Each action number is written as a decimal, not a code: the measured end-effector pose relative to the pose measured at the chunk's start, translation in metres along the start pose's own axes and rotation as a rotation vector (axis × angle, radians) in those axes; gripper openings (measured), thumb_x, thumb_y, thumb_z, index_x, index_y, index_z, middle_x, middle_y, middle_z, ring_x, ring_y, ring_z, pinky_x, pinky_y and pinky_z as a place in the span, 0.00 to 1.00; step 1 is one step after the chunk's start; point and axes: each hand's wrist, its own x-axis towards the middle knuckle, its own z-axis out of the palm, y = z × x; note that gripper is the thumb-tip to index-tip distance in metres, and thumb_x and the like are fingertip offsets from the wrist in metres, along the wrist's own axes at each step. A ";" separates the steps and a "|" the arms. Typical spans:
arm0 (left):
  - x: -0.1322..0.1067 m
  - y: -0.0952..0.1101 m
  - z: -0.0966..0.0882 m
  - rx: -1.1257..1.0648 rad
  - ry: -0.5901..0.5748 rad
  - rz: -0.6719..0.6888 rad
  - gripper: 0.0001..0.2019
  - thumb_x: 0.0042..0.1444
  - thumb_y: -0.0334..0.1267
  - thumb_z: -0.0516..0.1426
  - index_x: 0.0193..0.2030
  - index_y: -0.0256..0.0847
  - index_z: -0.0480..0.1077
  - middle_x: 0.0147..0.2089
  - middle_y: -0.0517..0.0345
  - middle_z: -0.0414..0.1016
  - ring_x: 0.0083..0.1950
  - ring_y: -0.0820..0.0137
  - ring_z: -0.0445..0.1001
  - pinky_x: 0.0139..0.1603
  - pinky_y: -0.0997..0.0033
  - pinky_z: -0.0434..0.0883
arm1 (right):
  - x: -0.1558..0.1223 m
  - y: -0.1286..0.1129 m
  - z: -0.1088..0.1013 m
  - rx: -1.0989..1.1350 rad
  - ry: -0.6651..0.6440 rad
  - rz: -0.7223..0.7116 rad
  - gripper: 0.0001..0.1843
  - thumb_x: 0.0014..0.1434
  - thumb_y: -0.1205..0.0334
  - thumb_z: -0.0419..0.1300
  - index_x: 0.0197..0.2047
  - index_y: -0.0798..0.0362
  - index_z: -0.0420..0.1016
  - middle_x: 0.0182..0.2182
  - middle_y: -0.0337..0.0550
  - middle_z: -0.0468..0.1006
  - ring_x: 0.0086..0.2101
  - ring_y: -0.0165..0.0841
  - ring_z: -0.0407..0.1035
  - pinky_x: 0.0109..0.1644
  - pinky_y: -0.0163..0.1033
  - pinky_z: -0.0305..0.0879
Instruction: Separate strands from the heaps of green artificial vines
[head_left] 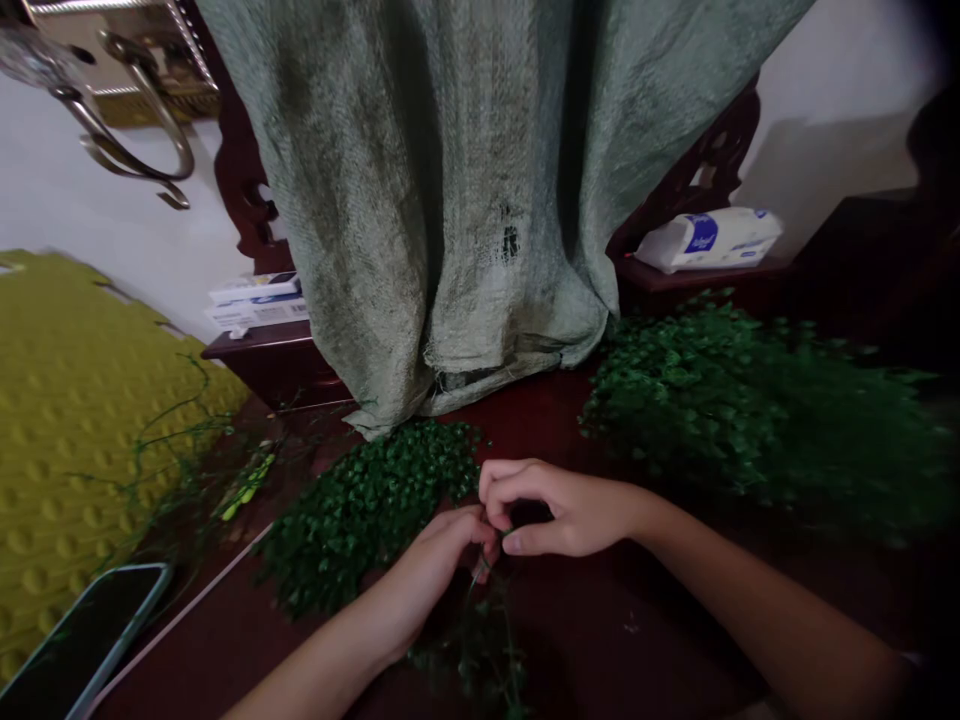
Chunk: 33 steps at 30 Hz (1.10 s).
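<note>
While both hands [574,508] pinch a sprig [491,645], leafy heap [371,500] left, bigger heap [735,410] right, woven sack [495,140] behind, phone [90,640] lower left.

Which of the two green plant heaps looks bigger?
The right heap, nearest the white packet, spreads wider; the left heap, beside the left hand, is more compact.

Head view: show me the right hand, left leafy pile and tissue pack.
Right hand [574,504], head view: back of hand.
Left leafy pile [369,505], head view: middle foliage.
Tissue pack [718,243], head view: printed side.
</note>
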 end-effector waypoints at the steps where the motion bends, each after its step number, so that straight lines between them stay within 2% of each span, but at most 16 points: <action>1: 0.000 0.000 0.001 0.023 0.003 -0.002 0.08 0.47 0.35 0.51 0.20 0.39 0.64 0.24 0.62 0.62 0.30 0.71 0.60 0.33 0.72 0.59 | 0.000 0.001 -0.001 0.041 -0.019 0.003 0.07 0.56 0.69 0.61 0.29 0.54 0.65 0.35 0.39 0.63 0.35 0.29 0.61 0.42 0.37 0.61; 6: 0.005 -0.005 -0.001 0.067 -0.022 0.006 0.09 0.46 0.36 0.50 0.18 0.40 0.62 0.20 0.63 0.61 0.27 0.71 0.57 0.33 0.71 0.57 | 0.003 0.014 -0.002 0.274 -0.061 0.007 0.08 0.54 0.66 0.63 0.29 0.55 0.66 0.34 0.38 0.61 0.35 0.29 0.61 0.42 0.37 0.58; 10: 0.007 -0.009 -0.004 0.088 -0.025 0.048 0.10 0.47 0.36 0.50 0.17 0.40 0.62 0.19 0.63 0.61 0.28 0.70 0.58 0.33 0.70 0.57 | 0.005 0.021 0.000 0.409 -0.061 0.017 0.09 0.52 0.65 0.65 0.28 0.56 0.67 0.33 0.37 0.62 0.34 0.27 0.60 0.37 0.34 0.58; 14: 0.006 -0.008 -0.005 0.087 -0.037 0.060 0.12 0.46 0.36 0.49 0.15 0.41 0.62 0.17 0.61 0.62 0.28 0.69 0.61 0.34 0.69 0.58 | 0.005 0.025 0.004 0.549 -0.074 0.063 0.09 0.50 0.65 0.66 0.28 0.57 0.69 0.33 0.37 0.62 0.31 0.26 0.63 0.33 0.32 0.63; 17: 0.007 -0.009 -0.006 0.076 -0.054 0.039 0.11 0.43 0.36 0.49 0.13 0.41 0.61 0.15 0.61 0.61 0.23 0.71 0.58 0.31 0.68 0.57 | 0.006 0.028 0.009 0.656 -0.099 0.090 0.09 0.49 0.66 0.67 0.28 0.57 0.70 0.34 0.37 0.63 0.31 0.26 0.66 0.34 0.34 0.68; 22: 0.008 -0.008 -0.007 0.046 -0.072 0.009 0.09 0.39 0.35 0.49 0.11 0.42 0.60 0.11 0.63 0.58 0.17 0.73 0.54 0.27 0.68 0.54 | 0.010 0.031 0.015 0.755 -0.118 0.107 0.10 0.48 0.66 0.69 0.28 0.58 0.70 0.33 0.37 0.63 0.30 0.26 0.66 0.34 0.33 0.71; 28: 0.006 0.004 -0.012 -0.085 -0.046 0.023 0.08 0.37 0.36 0.49 0.11 0.43 0.55 0.12 0.64 0.54 0.19 0.74 0.50 0.25 0.69 0.53 | 0.005 0.030 0.008 0.944 -0.154 0.037 0.14 0.49 0.62 0.69 0.26 0.58 0.68 0.30 0.36 0.62 0.25 0.23 0.62 0.32 0.36 0.72; 29: 0.006 0.005 -0.013 -0.105 -0.035 0.023 0.08 0.38 0.36 0.49 0.12 0.43 0.55 0.13 0.64 0.54 0.20 0.74 0.51 0.25 0.70 0.54 | 0.004 0.029 0.007 0.935 -0.129 0.032 0.13 0.49 0.62 0.69 0.26 0.58 0.68 0.29 0.36 0.62 0.26 0.24 0.62 0.32 0.35 0.72; 33: 0.008 0.003 -0.013 -0.109 -0.042 0.018 0.07 0.45 0.34 0.53 0.18 0.38 0.64 0.20 0.61 0.63 0.25 0.73 0.59 0.29 0.72 0.58 | 0.002 0.027 0.005 0.867 0.114 0.076 0.12 0.49 0.64 0.69 0.29 0.56 0.68 0.28 0.36 0.65 0.26 0.24 0.62 0.27 0.29 0.64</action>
